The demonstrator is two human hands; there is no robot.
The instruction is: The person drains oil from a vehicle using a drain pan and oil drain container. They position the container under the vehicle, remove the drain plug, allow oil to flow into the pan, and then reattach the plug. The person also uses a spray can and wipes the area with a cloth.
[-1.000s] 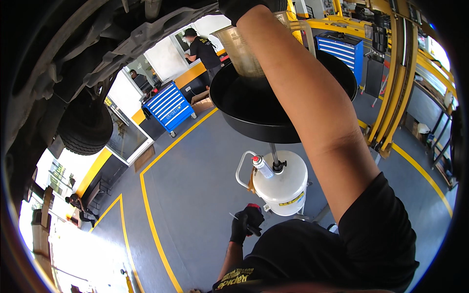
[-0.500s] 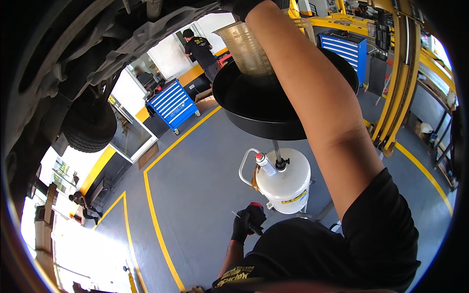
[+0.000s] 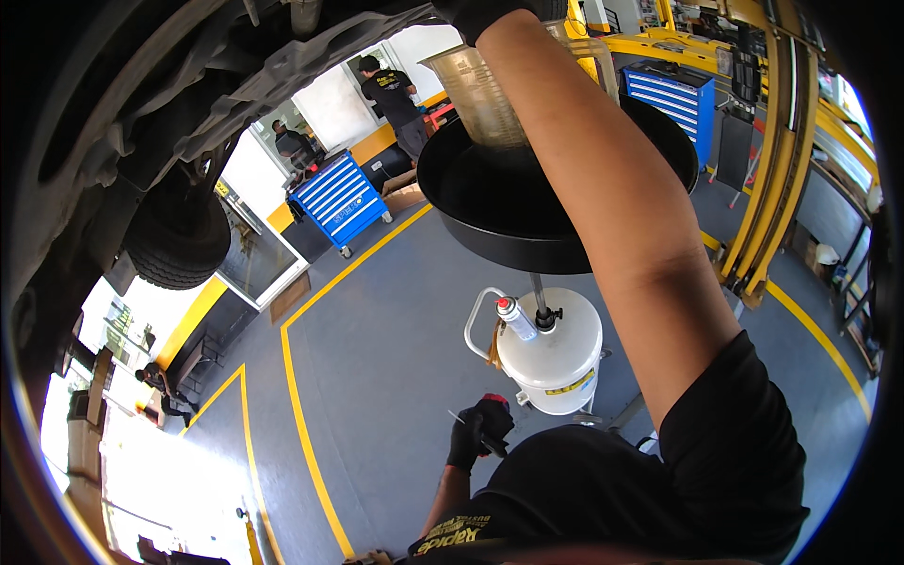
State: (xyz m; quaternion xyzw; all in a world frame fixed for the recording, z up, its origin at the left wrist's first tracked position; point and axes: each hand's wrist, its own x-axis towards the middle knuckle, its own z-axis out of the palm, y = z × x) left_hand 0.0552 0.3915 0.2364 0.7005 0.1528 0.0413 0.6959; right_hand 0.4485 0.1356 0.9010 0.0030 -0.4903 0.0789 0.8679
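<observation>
My left hand [image 3: 478, 433], in a black glove, is low in front of my body, its fingers closed around a dark tool with a thin metal shaft [image 3: 456, 415]. Something red shows at the far side of that hand; its kind is unclear. My right arm crosses the view upward, and my black-gloved right hand [image 3: 485, 17] is raised at the top, close to the vehicle's underside [image 3: 202, 89]. Its fingers are hidden. Below it, a clear, stained measuring jug [image 3: 471, 89] stands in the wide black drain pan [image 3: 504, 240] of a white oil drainer [image 3: 556, 363].
A spray can [image 3: 515, 318] with a red top stands on the drainer's lid. Blue tool cabinets [image 3: 339, 202] are at the far left and far right. Yellow lift posts [image 3: 777, 160] rise on the right. A tyre [image 3: 179, 240] hangs at left. Other people [image 3: 394, 99] are farther back.
The view has shifted slightly, so the surroundings sit a little lower and to the right. Both hands keep nearly the same places, with the left still gripping the tool.
</observation>
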